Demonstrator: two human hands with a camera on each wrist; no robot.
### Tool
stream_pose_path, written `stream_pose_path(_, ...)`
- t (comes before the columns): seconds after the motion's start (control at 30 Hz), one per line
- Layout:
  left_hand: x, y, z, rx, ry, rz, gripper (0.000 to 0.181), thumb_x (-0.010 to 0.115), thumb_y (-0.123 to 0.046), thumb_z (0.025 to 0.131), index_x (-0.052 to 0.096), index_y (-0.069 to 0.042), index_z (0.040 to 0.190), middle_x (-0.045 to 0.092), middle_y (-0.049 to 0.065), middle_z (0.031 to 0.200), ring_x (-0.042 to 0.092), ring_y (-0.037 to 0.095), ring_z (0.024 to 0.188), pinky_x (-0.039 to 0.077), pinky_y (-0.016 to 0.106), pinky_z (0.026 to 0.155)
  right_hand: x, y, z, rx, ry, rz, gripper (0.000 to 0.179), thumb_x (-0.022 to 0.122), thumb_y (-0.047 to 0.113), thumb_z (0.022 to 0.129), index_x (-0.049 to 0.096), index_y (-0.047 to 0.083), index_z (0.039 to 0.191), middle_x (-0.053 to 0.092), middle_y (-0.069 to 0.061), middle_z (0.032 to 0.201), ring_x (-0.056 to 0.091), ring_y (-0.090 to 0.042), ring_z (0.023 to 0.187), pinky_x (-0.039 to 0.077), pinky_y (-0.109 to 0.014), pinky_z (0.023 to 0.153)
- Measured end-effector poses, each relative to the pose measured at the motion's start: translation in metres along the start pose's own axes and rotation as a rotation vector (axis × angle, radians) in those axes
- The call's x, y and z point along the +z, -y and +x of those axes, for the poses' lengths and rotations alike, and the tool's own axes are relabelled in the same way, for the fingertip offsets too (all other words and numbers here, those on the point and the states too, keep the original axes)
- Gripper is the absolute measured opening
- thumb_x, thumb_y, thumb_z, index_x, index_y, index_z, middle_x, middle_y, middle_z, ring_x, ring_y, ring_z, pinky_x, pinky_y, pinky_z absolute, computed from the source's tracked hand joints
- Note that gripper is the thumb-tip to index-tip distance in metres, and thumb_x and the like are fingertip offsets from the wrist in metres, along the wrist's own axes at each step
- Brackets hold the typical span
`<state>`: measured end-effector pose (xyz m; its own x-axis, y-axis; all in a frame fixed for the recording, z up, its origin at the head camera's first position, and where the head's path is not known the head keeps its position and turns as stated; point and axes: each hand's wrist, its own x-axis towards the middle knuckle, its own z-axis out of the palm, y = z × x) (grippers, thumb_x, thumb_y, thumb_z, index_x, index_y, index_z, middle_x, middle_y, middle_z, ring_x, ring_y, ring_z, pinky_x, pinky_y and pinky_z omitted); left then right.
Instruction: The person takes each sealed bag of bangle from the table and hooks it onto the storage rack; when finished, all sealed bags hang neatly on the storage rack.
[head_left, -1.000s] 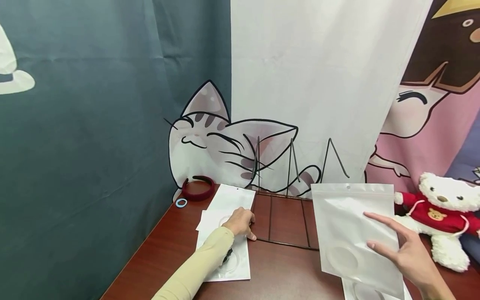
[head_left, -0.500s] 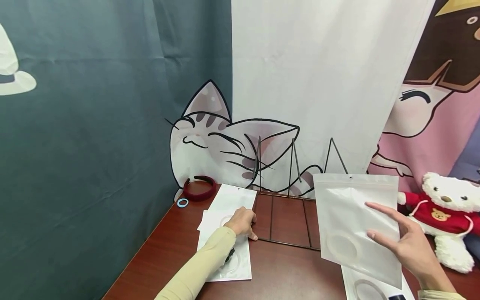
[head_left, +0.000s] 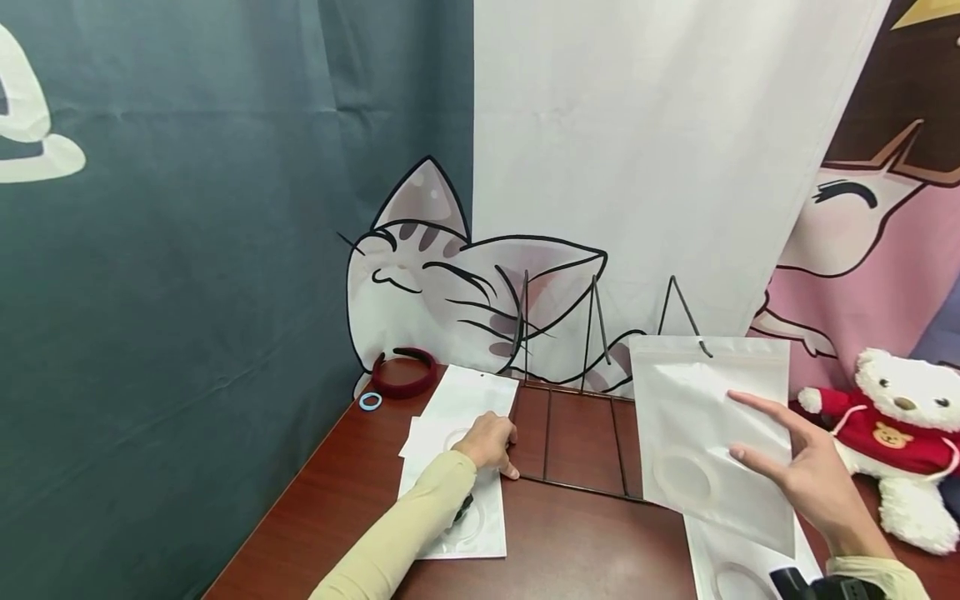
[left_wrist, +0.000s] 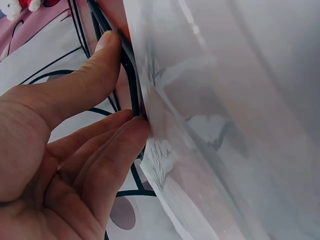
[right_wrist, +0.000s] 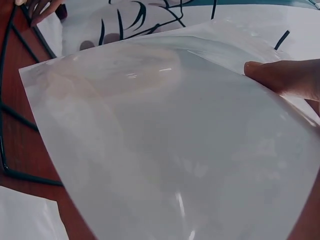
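Observation:
My right hand (head_left: 810, 467) holds a white zip pouch (head_left: 697, 417) by its right side, thumb on the near face. In the right wrist view the thumb (right_wrist: 280, 75) presses near the pouch's edge. At the pouch's top, the bent end of a wire hook (head_left: 686, 308) shows in front, at the hang hole. My left hand (head_left: 489, 442) grips the left side of the black wire display rack (head_left: 573, 486), which stands on the table. The left wrist view shows thumb and fingers around its dark wire (left_wrist: 131, 82). More white pouches (head_left: 468, 392) lie beneath my left forearm.
A dark red headband (head_left: 405, 387) and a light blue ring (head_left: 371, 402) lie at the table's back left. Another pouch (head_left: 712, 550) lies at the front right. A white teddy bear (head_left: 903, 442) in red sits on the right. A printed curtain (head_left: 570, 125) hangs behind.
The pouch in my right hand has risen a little, and the right-hand hook's tip now shows in front of its top edge. My left hand stays on the rack.

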<state>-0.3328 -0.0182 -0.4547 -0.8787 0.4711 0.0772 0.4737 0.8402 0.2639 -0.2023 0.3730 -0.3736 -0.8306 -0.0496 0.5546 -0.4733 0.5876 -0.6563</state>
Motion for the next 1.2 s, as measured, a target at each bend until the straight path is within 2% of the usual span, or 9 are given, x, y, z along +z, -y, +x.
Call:
stream_pose_path(0.2, 0.001, 0.001, 0.0, 0.005, -0.007, -0.002, 0.049, 0.105, -0.029, 0.061, 0.081, -0.008, 0.098, 0.074, 0.001, 0.084, 0.066, 0.019, 0.086, 0.055, 0.03, 0.081, 0.003, -0.009, 0.012, 0.031, 0.008, 0.03, 0.073, 0.08, -0.01, 0.085, 0.056, 0.006, 0.152, 0.064, 0.024, 0.133, 0.064, 0.007, 0.104, 0.05, -0.009, 0.083)
stream_pose_path(0.33, -0.001, 0.002, 0.0, 0.014, -0.008, -0.023, 0.05, 0.105, -0.028, 0.061, 0.08, -0.006, 0.099, 0.073, 0.001, 0.082, 0.064, 0.019, 0.084, 0.055, 0.03, 0.08, 0.005, -0.012, 0.02, 0.049, 0.006, 0.039, 0.073, 0.08, -0.009, 0.086, 0.056, 0.007, 0.153, 0.065, 0.024, 0.125, 0.066, 0.006, 0.098, 0.053, -0.012, 0.078)
stream_pose_path(0.47, -0.004, 0.001, 0.0, 0.014, -0.002, -0.03, 0.048, 0.105, -0.026, 0.061, 0.079, -0.006, 0.097, 0.07, 0.001, 0.079, 0.063, 0.019, 0.082, 0.055, 0.031, 0.079, 0.009, -0.014, 0.032, 0.075, 0.006, 0.064, 0.073, 0.079, -0.008, 0.087, 0.055, 0.009, 0.154, 0.063, 0.023, 0.125, 0.065, 0.005, 0.096, 0.056, -0.015, 0.074)
stream_pose_path(0.63, -0.003, 0.001, 0.0, 0.01, 0.003, -0.015, 0.048, 0.105, -0.026, 0.061, 0.079, -0.006, 0.096, 0.072, 0.002, 0.083, 0.065, 0.021, 0.085, 0.055, 0.031, 0.082, 0.013, -0.021, 0.048, 0.129, -0.01, 0.042, 0.072, 0.082, 0.0, 0.089, 0.056, 0.018, 0.154, 0.056, 0.025, 0.136, 0.059, 0.005, 0.103, 0.05, -0.01, 0.079)
stream_pose_path(0.83, -0.002, -0.002, 0.001, 0.006, 0.005, -0.002, 0.049, 0.105, -0.027, 0.061, 0.079, -0.007, 0.098, 0.076, 0.004, 0.089, 0.068, 0.023, 0.09, 0.056, 0.031, 0.083, 0.016, -0.028, 0.063, 0.129, -0.038, 0.018, 0.074, 0.082, 0.001, 0.088, 0.056, 0.021, 0.155, 0.052, 0.029, 0.138, 0.052, 0.009, 0.113, 0.041, -0.005, 0.086)
stream_pose_path(1.07, 0.0, -0.001, 0.001, -0.014, 0.02, 0.017, 0.05, 0.105, -0.029, 0.062, 0.08, -0.008, 0.1, 0.077, 0.004, 0.092, 0.068, 0.022, 0.093, 0.056, 0.031, 0.085, 0.02, -0.029, 0.074, 0.163, -0.032, 0.006, 0.075, 0.082, 0.002, 0.089, 0.055, 0.024, 0.156, 0.052, 0.024, 0.14, 0.053, 0.007, 0.107, 0.043, -0.006, 0.083)
stream_pose_path(1.2, -0.001, 0.0, 0.001, -0.022, 0.018, 0.004, 0.05, 0.105, -0.028, 0.062, 0.08, -0.008, 0.1, 0.076, 0.005, 0.092, 0.069, 0.023, 0.094, 0.057, 0.032, 0.086, 0.02, -0.031, 0.082, 0.182, -0.028, -0.016, 0.077, 0.082, 0.003, 0.089, 0.055, 0.026, 0.156, 0.053, 0.016, 0.144, 0.054, 0.005, 0.104, 0.044, -0.007, 0.081)
